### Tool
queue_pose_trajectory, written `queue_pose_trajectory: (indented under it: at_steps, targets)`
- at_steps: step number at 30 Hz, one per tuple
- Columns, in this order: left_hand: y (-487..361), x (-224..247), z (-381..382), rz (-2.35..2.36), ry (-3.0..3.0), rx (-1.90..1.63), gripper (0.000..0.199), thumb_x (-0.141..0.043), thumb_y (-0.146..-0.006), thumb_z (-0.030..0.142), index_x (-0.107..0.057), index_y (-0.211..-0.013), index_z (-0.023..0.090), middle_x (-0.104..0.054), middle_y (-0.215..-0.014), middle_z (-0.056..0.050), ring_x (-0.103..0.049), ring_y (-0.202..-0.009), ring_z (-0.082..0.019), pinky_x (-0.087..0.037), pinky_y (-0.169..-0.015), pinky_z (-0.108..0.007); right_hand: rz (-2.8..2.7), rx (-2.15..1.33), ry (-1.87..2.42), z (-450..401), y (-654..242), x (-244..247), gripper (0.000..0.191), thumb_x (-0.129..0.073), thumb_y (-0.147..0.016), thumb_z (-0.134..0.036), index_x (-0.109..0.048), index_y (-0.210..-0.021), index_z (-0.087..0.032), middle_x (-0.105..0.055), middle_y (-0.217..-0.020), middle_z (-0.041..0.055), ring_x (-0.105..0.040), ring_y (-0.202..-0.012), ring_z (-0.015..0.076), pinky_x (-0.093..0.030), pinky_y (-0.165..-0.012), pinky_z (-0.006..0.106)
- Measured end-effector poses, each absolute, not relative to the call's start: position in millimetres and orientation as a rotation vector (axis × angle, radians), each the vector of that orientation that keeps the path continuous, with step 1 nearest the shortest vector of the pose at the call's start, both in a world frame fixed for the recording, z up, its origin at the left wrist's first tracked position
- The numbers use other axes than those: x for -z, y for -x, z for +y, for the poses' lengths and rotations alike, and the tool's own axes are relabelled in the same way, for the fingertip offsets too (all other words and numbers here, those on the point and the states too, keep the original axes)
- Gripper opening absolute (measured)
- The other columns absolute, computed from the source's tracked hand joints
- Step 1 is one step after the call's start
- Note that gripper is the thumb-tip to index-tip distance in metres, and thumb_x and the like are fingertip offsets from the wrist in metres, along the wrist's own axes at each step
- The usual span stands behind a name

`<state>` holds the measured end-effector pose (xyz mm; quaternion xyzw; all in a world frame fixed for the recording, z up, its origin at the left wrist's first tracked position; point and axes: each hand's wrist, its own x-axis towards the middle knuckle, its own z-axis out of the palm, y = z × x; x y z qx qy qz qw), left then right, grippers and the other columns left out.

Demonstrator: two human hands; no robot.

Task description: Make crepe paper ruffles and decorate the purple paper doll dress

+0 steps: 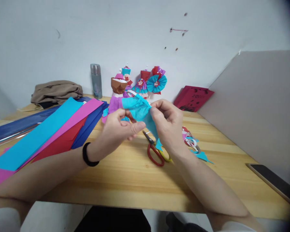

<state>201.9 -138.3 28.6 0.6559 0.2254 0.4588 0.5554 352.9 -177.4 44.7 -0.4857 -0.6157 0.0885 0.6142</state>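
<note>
Fingers [157, 116] of our right hand [169, 126] pinching turquoise paper [135, 104], our left hand [116, 127] at its lower edge, grip we can't tell, red-handled scissors [149, 139] on bench [111, 180].

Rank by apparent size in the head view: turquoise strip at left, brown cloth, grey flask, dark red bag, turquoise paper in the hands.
1. Turquoise strip
2. Brown cloth
3. Dark red bag and held turquoise paper: too alike to rank, the paper being partly hidden
4. Grey flask
</note>
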Motion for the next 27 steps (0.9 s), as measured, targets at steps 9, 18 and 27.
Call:
queue_pose_trajectory:
  at_steps: [9,18,27]
  targets:
    - [-203,-31,-140,0.449,-1.384,-1.129,0.025,-0.081,-0.072,0.034,-0.064,-0.075,0.016,-0.064,-0.057,0.001,-0.058,-0.05,-0.01,-0.051,-0.049,-0.02,-1.424,-0.221,1.112,-175,-350,-41,0.01,-0.052,-0.08,-0.024,-0.051,-0.07,-0.022,-0.051,-0.065,-0.0025,-0.045,-0.06,0.0123,-0.037,-0.056,0.027]
    - [-201,-32,-144,0.629,-1.619,-1.162,0.021,-0.076,-0.074,0.032,-0.066,-0.065,0.016,-0.064,-0.056,-0.001,-0.058,-0.05,-0.011,-0.048,-0.049,-0.023,-1.409,-0.191,1.143,-173,-351,-40,0.011,-0.051,-0.08,-0.025,-0.05,-0.07,-0.022,-0.05,-0.064,-0.0026,-0.044,-0.059,0.0121,-0.034,-0.054,0.027]
    - [-160,-74,-146,0.286,-2.361,-0.86,0.045,-0.063,-0.092,0.039,-0.055,-0.052,0.02,-0.061,-0.053,0.0,-0.053,-0.048,-0.011,-0.037,-0.044,-0.026,-1.496,-0.14,1.14,-173,-357,-46,0.012,-0.051,-0.08,-0.024,-0.052,-0.068,-0.021,-0.051,-0.062,-0.0035,-0.044,-0.058,0.0114,-0.034,-0.055,0.027]
